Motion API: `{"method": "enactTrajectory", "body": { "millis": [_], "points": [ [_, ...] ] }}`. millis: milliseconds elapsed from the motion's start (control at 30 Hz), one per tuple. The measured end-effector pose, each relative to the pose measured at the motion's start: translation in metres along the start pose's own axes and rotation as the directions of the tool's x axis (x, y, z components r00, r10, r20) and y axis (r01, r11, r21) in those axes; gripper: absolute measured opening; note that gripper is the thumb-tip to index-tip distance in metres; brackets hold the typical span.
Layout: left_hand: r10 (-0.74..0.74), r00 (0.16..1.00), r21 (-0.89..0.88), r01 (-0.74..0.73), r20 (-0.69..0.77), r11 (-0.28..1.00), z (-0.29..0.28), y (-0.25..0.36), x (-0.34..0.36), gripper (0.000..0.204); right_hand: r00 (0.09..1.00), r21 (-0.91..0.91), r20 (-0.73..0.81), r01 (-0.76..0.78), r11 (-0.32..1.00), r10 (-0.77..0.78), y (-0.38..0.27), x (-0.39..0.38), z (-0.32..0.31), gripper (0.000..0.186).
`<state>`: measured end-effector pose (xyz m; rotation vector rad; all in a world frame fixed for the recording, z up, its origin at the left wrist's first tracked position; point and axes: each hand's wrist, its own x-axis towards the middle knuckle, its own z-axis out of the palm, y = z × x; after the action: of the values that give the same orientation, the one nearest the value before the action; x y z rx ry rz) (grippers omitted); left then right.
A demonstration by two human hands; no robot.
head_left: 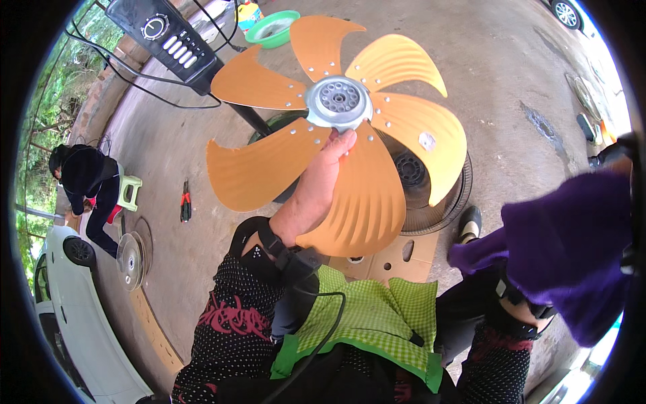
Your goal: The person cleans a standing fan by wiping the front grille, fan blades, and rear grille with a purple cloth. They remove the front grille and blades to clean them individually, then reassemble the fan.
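Observation:
My left hand grips an orange fan blade assembly just below its silver hub, holding it up in front of me. Behind the blades sits a dark fan body with a wire guard and dark motor, beside a black stand with a control panel. My right hand is under a purple cloth at the right, its fingers hidden. A green checked cloth lies across my lap, and cardboard is under the fan.
At left a person bends over beside a green stool, clear discs and a white car. Pliers lie on the concrete. A green basin stands behind; more items lie far right.

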<state>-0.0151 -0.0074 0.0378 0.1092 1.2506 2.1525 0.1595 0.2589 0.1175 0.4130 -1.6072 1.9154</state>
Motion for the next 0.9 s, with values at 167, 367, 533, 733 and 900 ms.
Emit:
{"method": "enactTrajectory", "body": {
  "millis": [167,367,533,733,900],
  "points": [
    [-0.02,0.998,0.291,0.001,0.063,0.957,0.009,-0.016,0.001,0.046,0.985,-0.154,-0.132,0.089,0.984,-0.11,-0.019,0.031,-0.014,0.011],
    [-0.007,0.988,0.193,-0.023,0.156,0.981,0.008,-0.031,-0.002,0.037,0.958,-0.258,-0.144,0.207,0.944,-0.249,-0.044,0.064,-0.019,0.015],
    [-0.026,0.99,0.079,0.015,0.137,0.997,0.005,-0.034,0.001,0.037,0.934,-0.292,-0.156,0.267,0.918,-0.321,-0.049,0.087,-0.015,0.018],
    [-0.003,0.989,0.29,-0.04,0.146,0.956,0.013,-0.03,-0.006,0.04,0.925,-0.338,-0.18,0.262,0.904,-0.336,-0.034,0.112,0.001,0.022],
    [-0.032,0.977,0.217,-0.015,0.213,0.976,0.021,-0.027,-0.013,0.043,0.923,-0.365,-0.205,0.235,0.901,-0.324,-0.003,0.129,0.017,0.025]
  ]
}}
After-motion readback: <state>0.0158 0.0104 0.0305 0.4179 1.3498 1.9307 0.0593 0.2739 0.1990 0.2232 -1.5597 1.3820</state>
